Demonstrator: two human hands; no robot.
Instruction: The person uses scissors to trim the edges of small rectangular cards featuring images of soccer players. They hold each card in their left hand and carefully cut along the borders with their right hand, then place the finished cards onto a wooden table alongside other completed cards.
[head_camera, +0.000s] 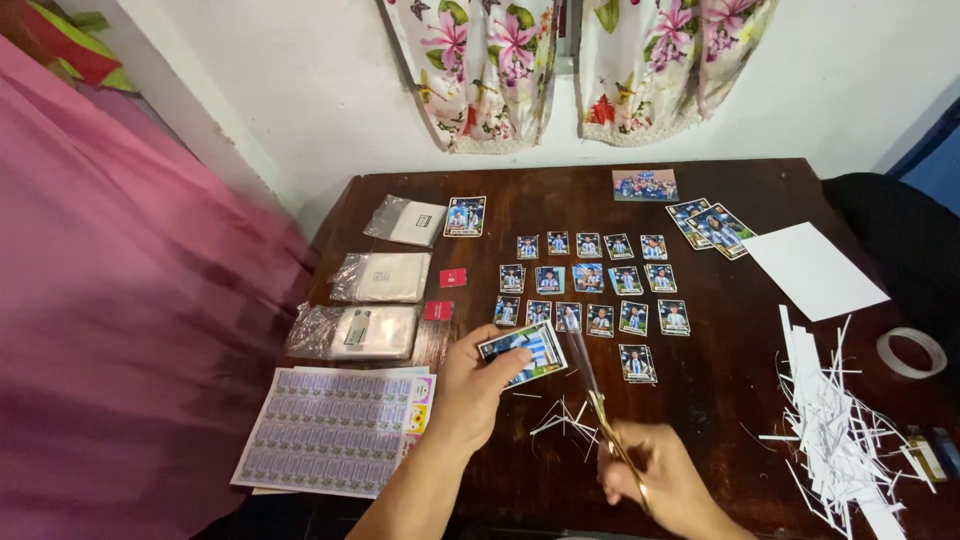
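In the head view, a dark wooden table (700, 400) fills the frame, and everything else is placed from it. Over its near edge the left hand (475, 385) pinches a printed card (523, 353) between thumb and fingers, holding it tilted just above the wood. To the right of that, the right hand (655, 478) is wrapped around the handles of a pair of scissors (600, 400), whose blades point up and away toward the card's right edge; the blades are blurred, so I cannot tell whether they touch it. Thin white paper strips (565, 418) lie on the table between the two hands. Across the middle of the table small cut cards (590, 282) lie in rows. Along its left edge sit three clear plastic packets (352, 332), with a printed sticker sheet (335, 430) nearest the person. On its right side lie a heap of white offcuts (840, 430), a blank white sheet (812, 270) and a tape roll (911, 352).
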